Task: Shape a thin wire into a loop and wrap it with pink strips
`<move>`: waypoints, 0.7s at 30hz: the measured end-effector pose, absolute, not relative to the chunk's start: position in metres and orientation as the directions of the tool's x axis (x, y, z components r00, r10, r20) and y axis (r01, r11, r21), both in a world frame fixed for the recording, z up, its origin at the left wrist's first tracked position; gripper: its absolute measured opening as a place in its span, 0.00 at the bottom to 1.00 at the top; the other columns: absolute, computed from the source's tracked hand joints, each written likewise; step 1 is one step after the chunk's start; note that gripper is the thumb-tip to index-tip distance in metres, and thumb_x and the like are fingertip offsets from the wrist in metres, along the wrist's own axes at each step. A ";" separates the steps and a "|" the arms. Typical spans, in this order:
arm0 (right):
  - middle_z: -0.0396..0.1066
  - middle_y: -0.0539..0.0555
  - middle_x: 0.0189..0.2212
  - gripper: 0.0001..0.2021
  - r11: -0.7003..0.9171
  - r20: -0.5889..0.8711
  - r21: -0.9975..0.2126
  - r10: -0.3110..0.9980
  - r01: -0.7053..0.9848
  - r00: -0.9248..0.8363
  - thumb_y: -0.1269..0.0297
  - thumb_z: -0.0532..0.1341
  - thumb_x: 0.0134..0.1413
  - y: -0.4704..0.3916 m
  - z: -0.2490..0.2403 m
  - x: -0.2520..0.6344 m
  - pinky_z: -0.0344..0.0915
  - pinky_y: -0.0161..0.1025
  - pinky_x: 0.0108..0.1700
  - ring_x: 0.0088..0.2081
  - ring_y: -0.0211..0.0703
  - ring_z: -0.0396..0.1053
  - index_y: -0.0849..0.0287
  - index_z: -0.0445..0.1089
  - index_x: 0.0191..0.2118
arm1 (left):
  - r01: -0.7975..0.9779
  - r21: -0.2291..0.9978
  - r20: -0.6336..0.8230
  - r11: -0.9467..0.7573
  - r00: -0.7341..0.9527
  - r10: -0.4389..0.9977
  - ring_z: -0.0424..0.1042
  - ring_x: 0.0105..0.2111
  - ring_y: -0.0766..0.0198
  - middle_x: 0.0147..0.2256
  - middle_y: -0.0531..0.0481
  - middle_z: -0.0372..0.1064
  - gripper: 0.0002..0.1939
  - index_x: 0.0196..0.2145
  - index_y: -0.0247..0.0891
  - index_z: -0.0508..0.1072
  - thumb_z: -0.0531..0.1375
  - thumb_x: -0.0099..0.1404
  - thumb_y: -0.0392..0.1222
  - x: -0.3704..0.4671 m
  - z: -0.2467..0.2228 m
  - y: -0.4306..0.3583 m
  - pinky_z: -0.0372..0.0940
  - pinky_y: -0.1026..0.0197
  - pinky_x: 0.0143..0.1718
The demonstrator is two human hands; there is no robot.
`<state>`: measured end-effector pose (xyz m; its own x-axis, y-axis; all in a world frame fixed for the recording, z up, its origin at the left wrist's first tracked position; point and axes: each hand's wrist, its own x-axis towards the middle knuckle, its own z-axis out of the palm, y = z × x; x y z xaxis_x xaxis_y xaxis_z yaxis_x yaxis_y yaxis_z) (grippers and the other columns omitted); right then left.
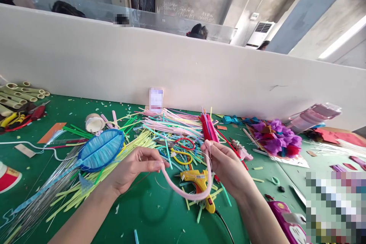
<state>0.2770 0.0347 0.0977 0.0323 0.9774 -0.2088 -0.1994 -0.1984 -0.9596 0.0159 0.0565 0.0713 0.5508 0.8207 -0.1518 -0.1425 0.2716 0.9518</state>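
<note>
A pink fuzzy stem [190,195] hangs in a U-shaped curve between both hands. My left hand [145,166] pinches one end between thumb and fingers. The other end, at the upper right, is pinched by my right hand [219,158]. Behind the curve, a yellow glue gun [197,179] lies on the green table [126,221]. Yellow-handled and red-handled scissors [183,156] lie just beyond it. To the left of my left hand is a blue oval, leaf-like piece [101,149] with a long wrapped stem.
Pink stems [174,126] and yellow-green stems [137,145] cover the middle. Purple flowers [276,137] and a pink bottle [317,116] are at right, a power strip [286,219] lower right, pliers [17,120] far left. A white partition [177,68] stands behind; heads show beyond.
</note>
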 end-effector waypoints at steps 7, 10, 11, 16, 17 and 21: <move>0.59 0.42 0.17 0.20 -0.227 -0.202 -0.963 0.965 -0.145 -0.165 0.46 0.70 0.47 0.087 0.086 0.277 0.47 0.28 0.20 0.19 0.27 0.51 0.61 0.72 0.32 | -0.230 0.938 -0.038 0.259 0.674 0.738 0.74 0.41 0.53 0.30 0.49 0.76 0.02 0.26 0.41 0.81 0.69 0.54 0.40 0.019 0.074 0.042 0.65 0.56 0.42; 0.61 0.43 0.16 0.21 -0.243 -0.211 -0.962 0.950 -0.122 -0.228 0.47 0.71 0.46 0.106 0.082 0.274 0.47 0.28 0.19 0.17 0.27 0.52 0.62 0.72 0.33 | -0.224 0.928 -0.052 0.298 0.714 0.698 0.74 0.38 0.55 0.28 0.50 0.75 0.01 0.25 0.41 0.82 0.69 0.53 0.38 0.022 0.075 0.034 0.66 0.56 0.41; 0.63 0.43 0.17 0.21 -0.250 -0.219 -0.961 0.949 -0.119 -0.228 0.47 0.71 0.45 0.111 0.081 0.273 0.49 0.27 0.19 0.18 0.27 0.54 0.62 0.72 0.33 | -0.225 0.921 -0.058 0.317 0.727 0.684 0.73 0.38 0.56 0.28 0.50 0.75 0.01 0.25 0.42 0.82 0.69 0.52 0.37 0.023 0.075 0.031 0.66 0.55 0.41; 0.67 0.46 0.19 0.22 -0.250 -0.225 -0.962 0.955 -0.113 -0.195 0.48 0.73 0.41 0.127 0.077 0.273 0.55 0.28 0.20 0.19 0.29 0.60 0.63 0.71 0.32 | -0.269 0.883 -0.057 0.384 0.750 0.659 0.75 0.36 0.56 0.26 0.51 0.74 0.03 0.26 0.43 0.82 0.68 0.52 0.36 0.027 0.074 0.023 0.67 0.50 0.45; 0.67 0.46 0.19 0.22 -0.244 -0.221 -0.963 0.958 -0.115 -0.182 0.48 0.73 0.40 0.128 0.076 0.273 0.55 0.28 0.20 0.19 0.29 0.60 0.62 0.71 0.31 | -0.270 0.883 -0.065 0.384 0.740 0.669 0.76 0.37 0.55 0.26 0.51 0.74 0.03 0.25 0.42 0.82 0.68 0.52 0.36 0.027 0.074 0.023 0.67 0.51 0.45; 0.68 0.46 0.19 0.21 -0.198 -0.184 -0.971 0.977 -0.133 -0.111 0.48 0.73 0.41 0.131 0.079 0.277 0.57 0.28 0.20 0.19 0.29 0.61 0.62 0.69 0.28 | -0.251 0.883 -0.115 0.397 0.705 0.700 0.77 0.39 0.53 0.25 0.52 0.73 0.01 0.23 0.41 0.81 0.68 0.51 0.37 0.028 0.069 0.025 0.66 0.53 0.44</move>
<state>0.2771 0.1309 0.0794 -0.1105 0.9768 -0.1836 -0.1329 -0.1976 -0.9712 0.0277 0.0255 0.0690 0.7048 0.7000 -0.1151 -0.2506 0.3974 0.8828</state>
